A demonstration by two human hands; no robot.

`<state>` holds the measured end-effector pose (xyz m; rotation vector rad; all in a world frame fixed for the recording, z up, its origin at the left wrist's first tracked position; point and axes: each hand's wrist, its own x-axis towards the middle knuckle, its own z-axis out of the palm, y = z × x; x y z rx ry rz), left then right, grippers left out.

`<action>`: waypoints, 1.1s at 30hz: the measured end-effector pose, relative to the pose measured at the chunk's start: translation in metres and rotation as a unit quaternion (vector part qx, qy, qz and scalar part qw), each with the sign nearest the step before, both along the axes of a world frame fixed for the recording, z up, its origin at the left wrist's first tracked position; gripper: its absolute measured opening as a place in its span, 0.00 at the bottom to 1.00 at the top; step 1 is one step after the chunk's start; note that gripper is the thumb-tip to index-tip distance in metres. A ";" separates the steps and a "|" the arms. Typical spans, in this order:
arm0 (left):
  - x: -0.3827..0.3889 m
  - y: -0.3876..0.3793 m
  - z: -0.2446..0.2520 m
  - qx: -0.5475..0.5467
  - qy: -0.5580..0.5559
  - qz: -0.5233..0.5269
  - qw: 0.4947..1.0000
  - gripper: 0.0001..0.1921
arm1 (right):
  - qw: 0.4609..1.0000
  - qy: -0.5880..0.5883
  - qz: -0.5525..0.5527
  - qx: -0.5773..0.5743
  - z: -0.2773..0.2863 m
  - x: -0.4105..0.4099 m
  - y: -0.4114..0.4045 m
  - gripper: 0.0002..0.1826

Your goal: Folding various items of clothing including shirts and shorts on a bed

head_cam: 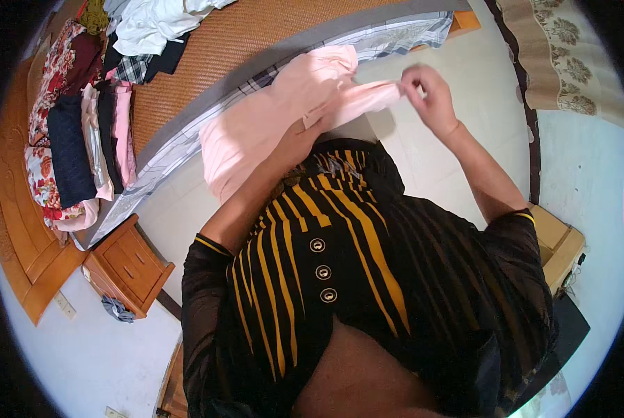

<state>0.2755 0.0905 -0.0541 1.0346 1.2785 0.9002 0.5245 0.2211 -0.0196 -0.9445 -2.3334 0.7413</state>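
A pale pink garment hangs in front of me, beside the near edge of the bed. My right hand pinches the tip of a narrow, stretched part of it, probably a sleeve, out to the right. Close to my waist, my left hand holds the same garment near the base of that stretched part. The left fingers are partly hidden by the fabric.
A bed with a woven mat spans the top left, bearing folded clothes and a loose white garment. A wooden nightstand stands left, below the headboard. A patterned curtain hangs right, above a wooden cabinet.
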 end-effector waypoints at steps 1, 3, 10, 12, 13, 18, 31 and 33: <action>0.000 -0.002 -0.001 0.001 0.001 -0.001 1.000 0.19 | 0.994 0.029 -0.088 -0.051 -0.011 0.002 0.012 0.06; 0.001 -0.007 -0.008 -0.081 -0.042 -0.022 0.996 0.18 | 0.984 0.039 -0.124 -0.125 -0.042 0.008 0.028 0.09; -0.005 -0.004 0.008 -0.068 -0.061 -0.005 0.996 0.20 | 0.874 -0.106 0.078 -0.469 -0.066 0.017 0.013 0.40; -0.006 -0.002 0.003 -0.144 -0.144 -0.050 0.978 0.18 | 0.864 -0.101 0.106 -0.481 -0.062 0.003 0.010 0.41; -0.006 -0.001 0.003 -0.145 -0.144 -0.050 0.978 0.18 | 0.854 -0.095 0.133 -0.493 -0.061 -0.002 0.008 0.43; -0.004 0.003 0.029 0.027 -0.143 -0.186 0.972 0.13 | 0.882 -0.023 0.179 -0.436 -0.070 -0.015 0.013 0.43; -0.001 0.008 0.039 0.058 -0.155 -0.205 0.965 0.07 | 0.904 -0.029 0.196 -0.378 -0.026 -0.011 0.014 0.33; -0.001 0.009 0.037 0.058 -0.176 -0.220 0.958 0.07 | 0.899 -0.014 0.160 -0.408 -0.025 -0.014 0.014 0.32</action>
